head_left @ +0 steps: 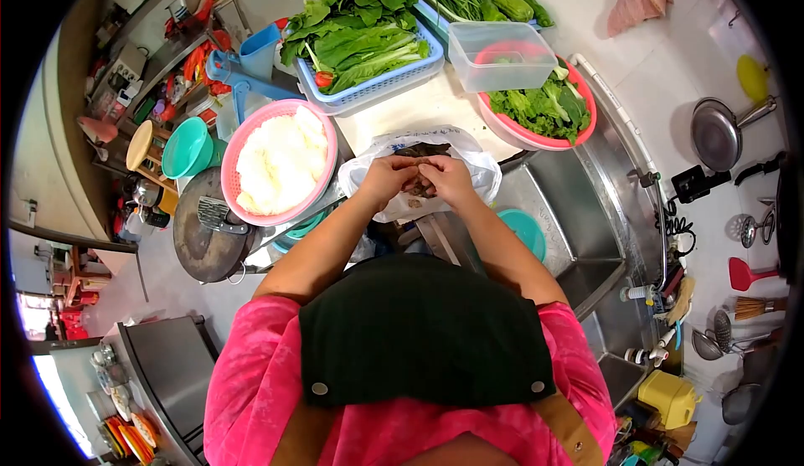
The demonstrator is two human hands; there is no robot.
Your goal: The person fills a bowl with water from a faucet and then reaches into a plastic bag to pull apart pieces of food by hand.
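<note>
Dark piece (pixel 418 186): a small brownish lump pinched between both hands, just above the open mouth of the white plastic bag (pixel 477 169); what it is exactly cannot be told, as the fingers cover most of it.
Handling: it looks light, soft and perhaps damp, so likely slippery; a fingertip pinch at its two ends seems the safest hold.
Long axis: too hidden to judge with confidence; the visible part seems to run left to right, from one hand to the other.
Left hand (pixel 387 178): fingers curled in, closed on the left end of the piece.
Right hand (pixel 448 180): likewise curled, fingertips closed on the right end, touching the left hand.
Bag: limp, crumpled, with more dark matter inside, lying on the counter (pixel 402 114) at the sink (pixel 586 240) edge.
Around: a pink basket (pixel 322 131) of white shreds to the left, a blue basket (pixel 377 89) of leafy greens beyond, a clear tub (pixel 502 56) and a red bowl (pixel 511 131) of greens to the right.
</note>
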